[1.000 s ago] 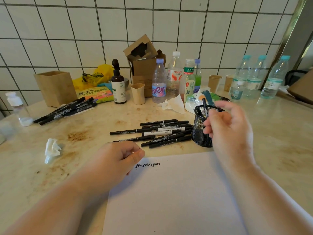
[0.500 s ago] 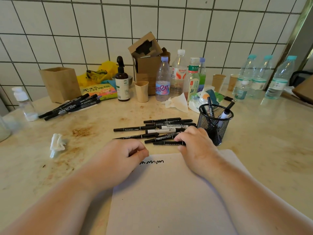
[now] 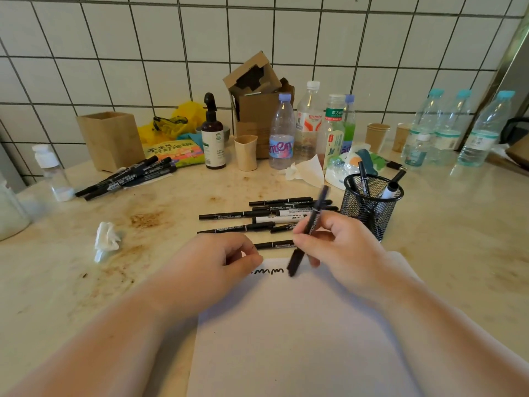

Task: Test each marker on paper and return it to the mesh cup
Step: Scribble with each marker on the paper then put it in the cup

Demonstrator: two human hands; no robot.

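Observation:
My right hand (image 3: 340, 250) grips a black marker (image 3: 310, 230), held tilted with its lower end over the top edge of the white paper (image 3: 286, 333), just right of a black squiggle (image 3: 267, 271). My left hand (image 3: 217, 262) rests curled on the paper's top left corner, fingers closed with nothing in them. Several black markers (image 3: 269, 214) lie in a loose pile on the counter behind my hands. The black mesh cup (image 3: 370, 204) stands to the right of the pile and holds three markers.
A second group of markers (image 3: 128, 177) lies at the back left by a brown box (image 3: 110, 140). Bottles, paper cups, a cardboard box and crumpled tissues (image 3: 106, 240) crowd the back of the stained counter. Water bottles (image 3: 458, 130) stand at the far right.
My right hand left the mesh cup, came down onto the marker pile, and has lifted one marker over the paper. My left hand has stayed on the paper's corner.

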